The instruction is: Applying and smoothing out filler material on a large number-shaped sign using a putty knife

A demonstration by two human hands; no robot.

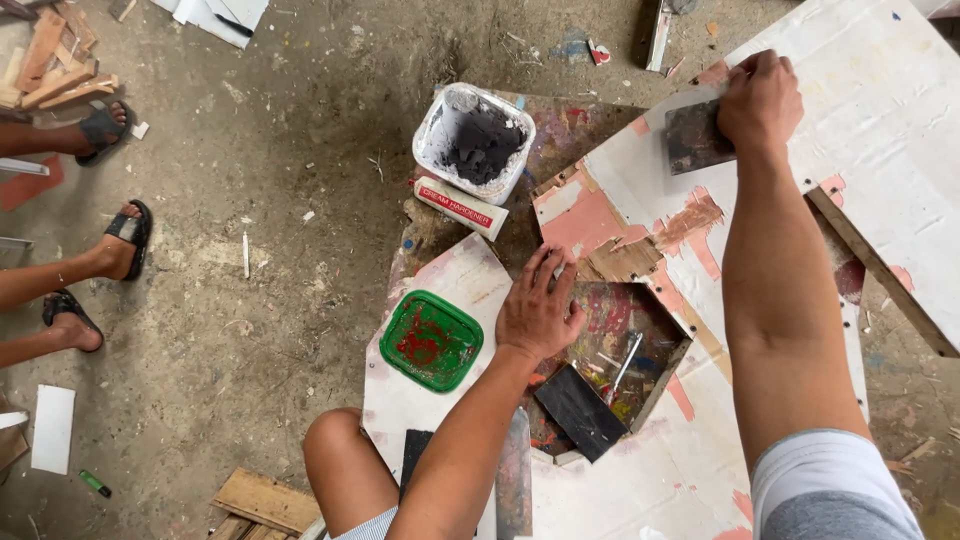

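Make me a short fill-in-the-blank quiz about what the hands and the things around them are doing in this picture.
1. The right hand presses a flat dark ____ against the white board.
2. The left hand rests on the edge of the board's ____ opening.
3. The square lid smeared with red is ____.
4. The white tub holds a ____ paste.

Missing words: scraper; six-sided; green; dark grey

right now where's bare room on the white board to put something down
Free: the white board right of the right hand, and the patch between the green lid and the left hand. Crowded: around the tub and tube.
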